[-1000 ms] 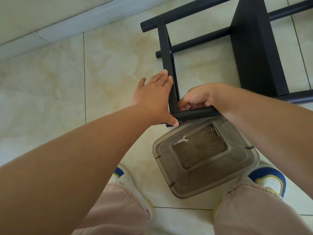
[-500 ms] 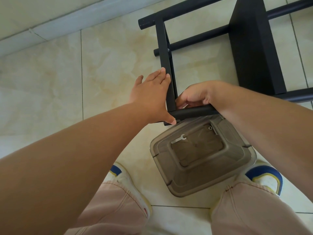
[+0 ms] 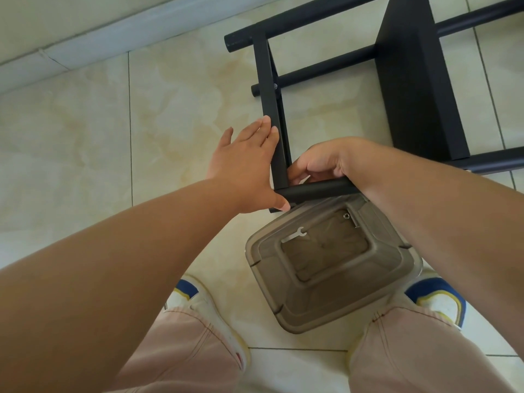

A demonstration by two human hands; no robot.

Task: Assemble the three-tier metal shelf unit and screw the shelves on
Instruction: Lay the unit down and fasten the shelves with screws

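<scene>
Bracing: left hand (image 3: 243, 165) lies flat with its fingers (image 3: 263, 129) straight along the outer face of the crossbar (image 3: 273, 114), thumb tucked under the near tube (image 3: 314, 191) at the corner; it presses, it does not grip.
Crossbar axis: runs away from the person, from the near tube up to the far tube (image 3: 297, 21); a screw head (image 3: 275, 86) shows where it meets the second tube (image 3: 317, 70).
Corner joint: sits between the two hands, just right of the left palm and just left of the right knuckles; it touches both.
Right hand (image 3: 326, 163): curled in on the inner side of the joint, fingertips pinched together just above the near tube; what they pinch is hidden, probably a screw or nut, cannot tell.
Nearer hand: right, so the fastening move is likely its job while the left steadies.
Shelf (image 3: 414, 80): dark panel standing across the tubes, well right of the joint, untouched.
Frame position: lying on its side on the floor (image 3: 85, 137), near tube just above the box (image 3: 334, 296).
Box: clear brown tub below the joint, between the shoes; small wrench (image 3: 295, 235) and a nut (image 3: 345, 215) inside, apart from both hands.
Stage guess: fixing the end crossbar, with shelves partly on.
</scene>
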